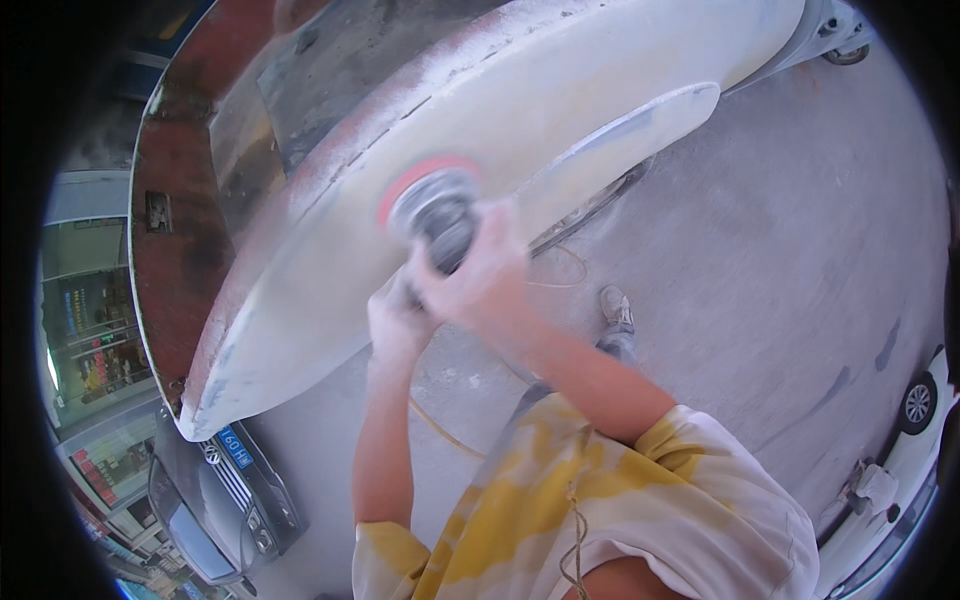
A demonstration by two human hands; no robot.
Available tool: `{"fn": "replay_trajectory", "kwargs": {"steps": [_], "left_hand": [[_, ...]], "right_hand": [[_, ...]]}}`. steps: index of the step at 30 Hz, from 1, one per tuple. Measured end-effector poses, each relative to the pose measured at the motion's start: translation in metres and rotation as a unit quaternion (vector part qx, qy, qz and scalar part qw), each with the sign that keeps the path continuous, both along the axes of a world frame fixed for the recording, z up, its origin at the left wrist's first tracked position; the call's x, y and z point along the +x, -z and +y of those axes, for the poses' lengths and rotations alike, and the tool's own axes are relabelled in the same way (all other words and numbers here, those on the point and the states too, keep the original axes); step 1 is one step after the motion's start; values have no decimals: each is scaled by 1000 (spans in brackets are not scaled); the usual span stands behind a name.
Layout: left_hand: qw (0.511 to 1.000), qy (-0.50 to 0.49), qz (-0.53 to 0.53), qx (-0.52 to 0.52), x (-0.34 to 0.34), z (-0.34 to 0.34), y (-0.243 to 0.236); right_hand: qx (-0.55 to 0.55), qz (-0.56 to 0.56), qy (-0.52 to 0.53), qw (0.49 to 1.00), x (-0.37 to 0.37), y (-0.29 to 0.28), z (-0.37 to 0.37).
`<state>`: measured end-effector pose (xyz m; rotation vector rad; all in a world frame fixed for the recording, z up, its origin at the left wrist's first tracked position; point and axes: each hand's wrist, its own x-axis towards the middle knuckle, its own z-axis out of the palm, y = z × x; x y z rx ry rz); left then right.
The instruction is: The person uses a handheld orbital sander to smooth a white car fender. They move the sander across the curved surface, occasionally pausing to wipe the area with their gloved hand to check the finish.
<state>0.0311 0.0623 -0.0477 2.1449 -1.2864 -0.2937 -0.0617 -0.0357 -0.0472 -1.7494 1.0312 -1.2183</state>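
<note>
A round orbital sander (pixel 441 216) with a dark body and a red pad is pressed to the side of a pale vehicle body panel (pixel 520 110). My right hand (pixel 483 262) wraps round the sander's head, fingers closed. Just behind and below it, my left hand (pixel 400 306) closes on the sander's rear handle part; the handle itself is mostly hidden. Both hands look dusty, and motion blurs them and the sander. A thin yellowish hose (pixel 445 432) trails below my left hand.
White dust covers the panel's seam edge, beside a dark red inner cavity (pixel 180 240). A dark car (pixel 225 500) stands at lower left, a white car (pixel 900 460) at lower right. Grey concrete floor (pixel 790 230) spreads right. My shoe (pixel 616 305) is under the panel's edge.
</note>
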Motion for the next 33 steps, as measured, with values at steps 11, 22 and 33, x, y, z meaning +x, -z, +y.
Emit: {"fn": "replay_trajectory", "kwargs": {"steps": [11, 22, 33], "left_hand": [[998, 53, -1, -26, -7, -36, 12], [869, -112, 407, -257, 11, 25, 31], [979, -29, 128, -158, -38, -61, 3]], "right_hand": [[21, 20, 63, 998, -12, -3, -32], [-101, 35, -73, 992, 13, -27, 24], [-139, 117, 20, 983, -17, -45, -59]]}}
